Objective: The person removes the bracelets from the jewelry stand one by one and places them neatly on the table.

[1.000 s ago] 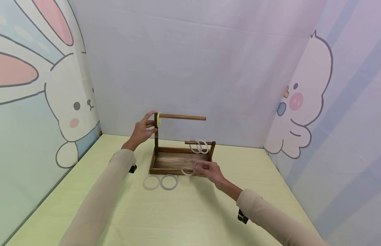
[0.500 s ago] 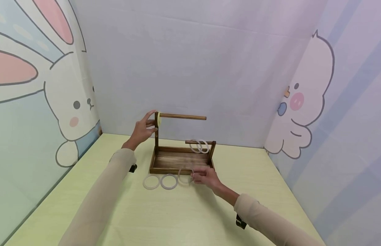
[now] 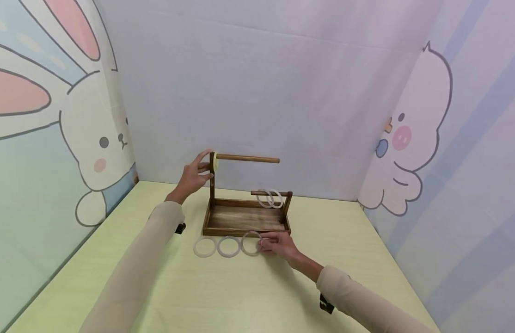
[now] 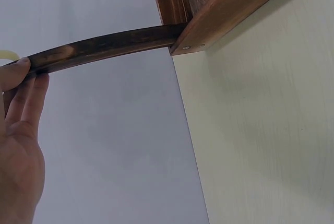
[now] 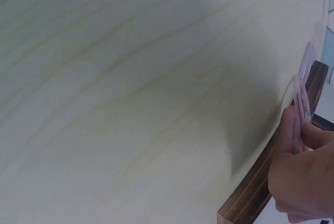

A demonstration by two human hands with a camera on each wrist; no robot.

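Observation:
My left hand (image 3: 192,178) grips the upright post (image 4: 104,49) of a dark wooden bangle stand, thumb on one side and fingers on the other. A pale yellow bangle (image 3: 216,163) hangs at that post, on the upper bar (image 3: 249,158). At the tray's front edge, my right hand (image 3: 280,245) pinches a translucent, greyish-pink bangle (image 5: 300,98) between thumb and fingers. That bangle stands tilted, close over the table. To its left lie a violet-grey bangle (image 3: 229,256) and a cream bangle (image 3: 205,256), flat in a row.
Two pale bangles (image 3: 265,206) hang from the stand's short lower bar (image 3: 254,193) at the right. The stand's wooden tray (image 3: 232,232) sits on the light yellow table (image 3: 241,296). Fabric walls with cartoon animals surround the table at the back and sides.
My right hand has come down and toward me from over the tray, bringing the bangle beside the two on the table. The left hand has stayed on the post.

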